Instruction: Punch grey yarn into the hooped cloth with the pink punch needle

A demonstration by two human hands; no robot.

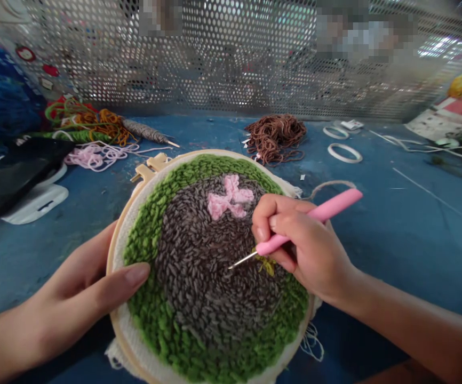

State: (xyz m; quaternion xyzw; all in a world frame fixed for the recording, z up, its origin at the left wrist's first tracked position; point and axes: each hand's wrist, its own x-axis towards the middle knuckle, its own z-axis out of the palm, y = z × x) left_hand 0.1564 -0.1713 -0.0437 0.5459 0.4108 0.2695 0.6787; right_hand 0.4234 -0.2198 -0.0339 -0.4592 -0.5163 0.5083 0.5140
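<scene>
A round wooden embroidery hoop (117,250) holds white cloth covered with green yarn loops around a grey-brown centre. My left hand (90,288) grips the hoop's left side, thumb on the green loops and the other fingers hidden behind. Between the fingers of my right hand (303,240) is a pink-handled punch needle (341,205), its metal tip over the grey-brown yarn. A pink yarn shape (231,197) sits in the upper part of the centre. Near the right hand, partly covered, is a small yellow-green patch (269,265). A thin strand of yarn curves behind the handle.
Behind the hoop lie a brown yarn bundle (277,136), white rings (345,153) and a grey yarn spool (145,131). Pink yarn (98,154) and a black item (18,170) are at left. A perforated metal screen (223,69) stands along the back of the blue table (375,229).
</scene>
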